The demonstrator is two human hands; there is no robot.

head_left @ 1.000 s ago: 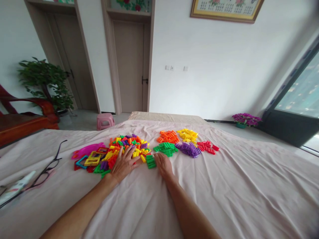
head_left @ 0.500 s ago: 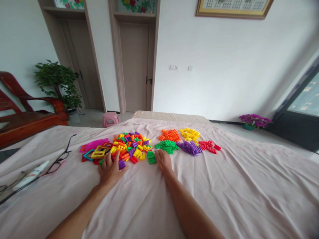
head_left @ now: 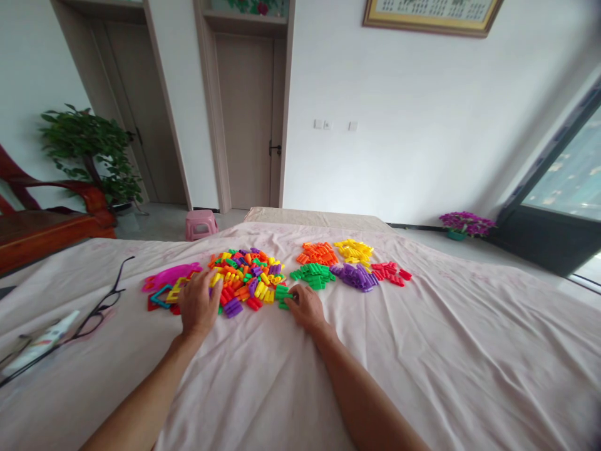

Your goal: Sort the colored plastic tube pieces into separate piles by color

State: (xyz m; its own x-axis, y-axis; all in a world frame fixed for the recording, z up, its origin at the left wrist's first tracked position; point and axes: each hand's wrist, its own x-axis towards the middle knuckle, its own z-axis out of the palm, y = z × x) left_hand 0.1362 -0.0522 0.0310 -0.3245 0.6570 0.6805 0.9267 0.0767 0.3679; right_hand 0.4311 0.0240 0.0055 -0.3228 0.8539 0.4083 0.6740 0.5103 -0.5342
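My left hand [head_left: 200,304] reaches over the left edge of a mixed pile of coloured plastic building blocks [head_left: 244,272]. Its fingers are slightly bent and apart, with no block plainly held; their tips are partly hidden. My right hand [head_left: 306,307] has its thumb and fingers closed on a green block [head_left: 282,293] at the pile's right side. Just beyond that hand lies a heap of green blocks [head_left: 313,275]. Separate heaps of orange blocks [head_left: 317,253], yellow blocks [head_left: 354,251], purple blocks [head_left: 355,277] and red blocks [head_left: 391,273] lie around it.
Flat plastic frames [head_left: 162,297] and a magenta plastic piece [head_left: 173,274] lie left of the pile. Black-rimmed glasses [head_left: 96,313] and a white tube [head_left: 44,341] rest farther left on the pale cloth [head_left: 399,357]. A pink stool [head_left: 201,224] stands beyond the cloth.
My left hand has drawn left and its thumb has moved in, uncovering a purple block. My right fingers have shifted onto the green block. The whole view has turned slightly right.
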